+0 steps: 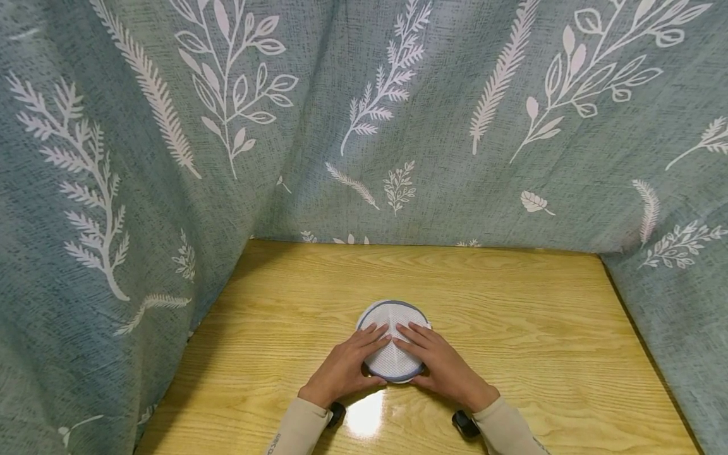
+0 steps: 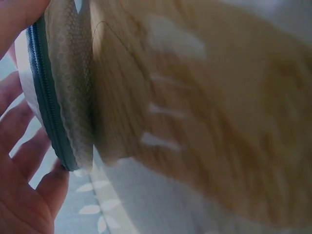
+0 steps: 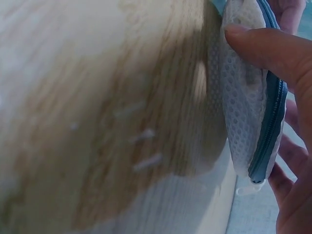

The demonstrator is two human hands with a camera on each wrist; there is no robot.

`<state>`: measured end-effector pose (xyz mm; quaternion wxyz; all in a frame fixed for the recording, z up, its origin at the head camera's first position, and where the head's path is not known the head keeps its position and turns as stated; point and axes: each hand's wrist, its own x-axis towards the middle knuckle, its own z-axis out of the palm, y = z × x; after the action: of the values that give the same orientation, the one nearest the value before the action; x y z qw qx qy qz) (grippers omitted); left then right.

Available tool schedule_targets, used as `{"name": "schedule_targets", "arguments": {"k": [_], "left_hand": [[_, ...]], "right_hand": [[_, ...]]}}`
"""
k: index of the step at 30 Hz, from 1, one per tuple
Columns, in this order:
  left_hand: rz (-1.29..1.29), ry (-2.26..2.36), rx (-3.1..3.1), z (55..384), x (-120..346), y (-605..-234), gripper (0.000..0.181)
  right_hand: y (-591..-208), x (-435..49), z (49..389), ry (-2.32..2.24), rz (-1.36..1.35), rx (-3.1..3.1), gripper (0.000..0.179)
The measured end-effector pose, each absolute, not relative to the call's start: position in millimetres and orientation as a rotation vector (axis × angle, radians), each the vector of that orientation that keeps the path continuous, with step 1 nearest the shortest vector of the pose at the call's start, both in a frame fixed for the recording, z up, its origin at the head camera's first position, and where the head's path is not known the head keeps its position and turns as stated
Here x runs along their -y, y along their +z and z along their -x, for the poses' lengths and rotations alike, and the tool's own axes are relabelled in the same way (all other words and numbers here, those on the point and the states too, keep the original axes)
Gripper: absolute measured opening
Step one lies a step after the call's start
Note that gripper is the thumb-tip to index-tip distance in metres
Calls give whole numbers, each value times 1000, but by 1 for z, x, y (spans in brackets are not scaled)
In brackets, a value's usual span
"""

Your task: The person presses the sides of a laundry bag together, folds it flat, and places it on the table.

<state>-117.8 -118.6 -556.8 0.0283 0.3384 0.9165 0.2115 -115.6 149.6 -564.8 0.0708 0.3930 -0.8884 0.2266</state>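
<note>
A round white mesh laundry bag (image 1: 392,359) with a blue-grey zipper around its rim is held near the front middle of the table. My left hand (image 1: 345,371) grips its left side, fingers spread over the upper face and thumb at the near edge. On the opposite side, my right hand (image 1: 446,368) holds it the same way. The right wrist view shows the right thumb pressing the mesh (image 3: 239,107), with the other fingers across the zipper (image 3: 271,126). In the left wrist view, the zipper (image 2: 46,92) runs beside the left fingers. The bag's contents cannot be made out.
The wood-grain table (image 1: 273,303) spreads around the bag. Green-grey curtains (image 1: 443,183) with white leaf prints hang along the back and both sides. Black wrist devices (image 1: 466,424) sit under the sleeves, and light glares off the table (image 1: 365,414) between the forearms.
</note>
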Motion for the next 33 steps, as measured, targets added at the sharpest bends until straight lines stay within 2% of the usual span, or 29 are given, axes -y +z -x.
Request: {"name": "schedule_targets", "arguments": {"k": [33], "left_hand": [[-1027, 668, -2803, 120, 117, -558, 84]], "right_hand": [[-565, -147, 117, 726, -1146, 2760, 85]]}}
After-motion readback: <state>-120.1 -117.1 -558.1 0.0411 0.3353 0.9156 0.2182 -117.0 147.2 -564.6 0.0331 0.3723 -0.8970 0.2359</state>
